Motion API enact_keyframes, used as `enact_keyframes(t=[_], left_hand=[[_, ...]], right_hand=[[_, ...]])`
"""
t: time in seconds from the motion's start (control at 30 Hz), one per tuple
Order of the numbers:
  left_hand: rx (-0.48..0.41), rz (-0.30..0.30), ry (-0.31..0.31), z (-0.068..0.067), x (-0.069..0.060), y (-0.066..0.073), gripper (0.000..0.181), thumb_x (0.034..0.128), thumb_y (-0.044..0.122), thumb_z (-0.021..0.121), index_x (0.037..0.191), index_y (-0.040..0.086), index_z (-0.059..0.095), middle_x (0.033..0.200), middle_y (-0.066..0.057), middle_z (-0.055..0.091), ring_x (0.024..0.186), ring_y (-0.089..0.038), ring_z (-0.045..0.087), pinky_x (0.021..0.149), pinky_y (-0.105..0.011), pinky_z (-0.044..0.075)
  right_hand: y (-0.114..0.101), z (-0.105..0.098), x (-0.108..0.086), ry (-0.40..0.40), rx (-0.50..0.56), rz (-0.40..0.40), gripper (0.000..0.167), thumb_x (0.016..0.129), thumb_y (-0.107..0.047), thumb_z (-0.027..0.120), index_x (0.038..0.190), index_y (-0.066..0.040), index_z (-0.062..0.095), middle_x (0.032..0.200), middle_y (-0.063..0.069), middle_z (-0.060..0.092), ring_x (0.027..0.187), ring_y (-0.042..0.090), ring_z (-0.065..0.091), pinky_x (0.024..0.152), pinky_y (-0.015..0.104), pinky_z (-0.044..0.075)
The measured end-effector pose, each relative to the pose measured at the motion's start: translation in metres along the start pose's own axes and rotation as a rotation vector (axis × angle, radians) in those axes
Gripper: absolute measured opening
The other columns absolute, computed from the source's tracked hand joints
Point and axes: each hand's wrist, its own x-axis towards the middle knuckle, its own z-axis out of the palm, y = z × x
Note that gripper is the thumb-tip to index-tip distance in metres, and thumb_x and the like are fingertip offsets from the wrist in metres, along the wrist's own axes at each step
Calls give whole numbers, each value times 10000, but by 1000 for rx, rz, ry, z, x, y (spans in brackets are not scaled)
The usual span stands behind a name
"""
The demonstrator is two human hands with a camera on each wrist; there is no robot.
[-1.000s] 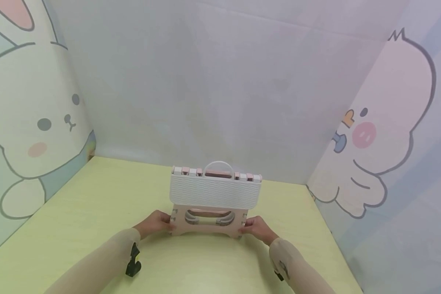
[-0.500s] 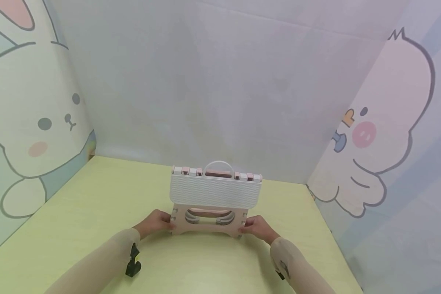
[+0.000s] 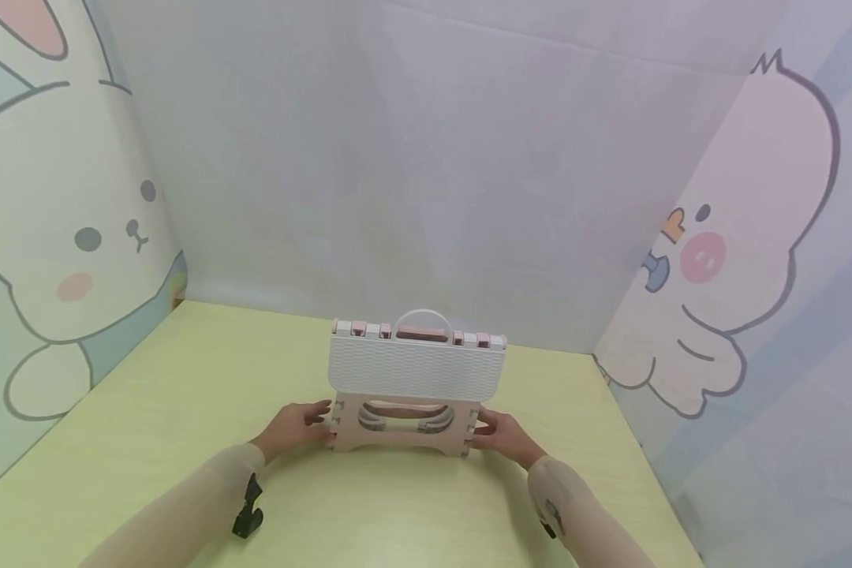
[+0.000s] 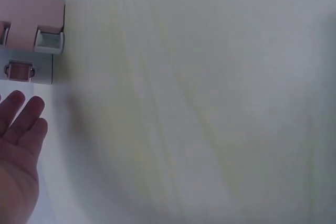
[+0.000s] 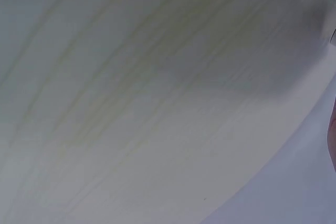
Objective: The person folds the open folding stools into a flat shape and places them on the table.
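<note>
Fingers [image 3: 317, 409] of the left hand [image 3: 289, 431] and right hand [image 3: 509, 439] lay loosely extended, flanking a pink-and-white folding stool [image 3: 415, 367], where even two-sided support seemed wisest.

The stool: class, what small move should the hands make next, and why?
Probably ease the left hand and right hand outward from the stool: it appears to stand upright on the table, and the left fingers are extended, gripping nothing.

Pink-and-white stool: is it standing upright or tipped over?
Upright: the stool has its handle on top and pink panel below, on the table.
</note>
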Motion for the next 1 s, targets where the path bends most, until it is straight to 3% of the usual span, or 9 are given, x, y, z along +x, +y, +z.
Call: enact_keyframes(t=[0.3, 1.0], left_hand=[[-70, 32, -52, 4, 6, -6, 591, 806, 160, 763, 1293, -83, 530, 1227, -242, 599, 1114, -418, 575, 911, -504, 465], [-82, -2, -39, 5, 4, -2, 550, 823, 178, 746, 1276, -69, 557, 1237, -232, 596, 1172, -401, 541, 943, -504, 442]], right_hand=[[3, 6, 4, 5, 12, 4, 497, 820, -43, 715, 1254, 121, 536, 1190, 266, 609, 1075, 391, 607, 883, 431, 499], [3, 8, 4, 30, -40, 25, 456, 833, -78, 711, 1229, 103, 574, 1128, 235, 650, 1005, 338, 652, 867, 439, 504]])
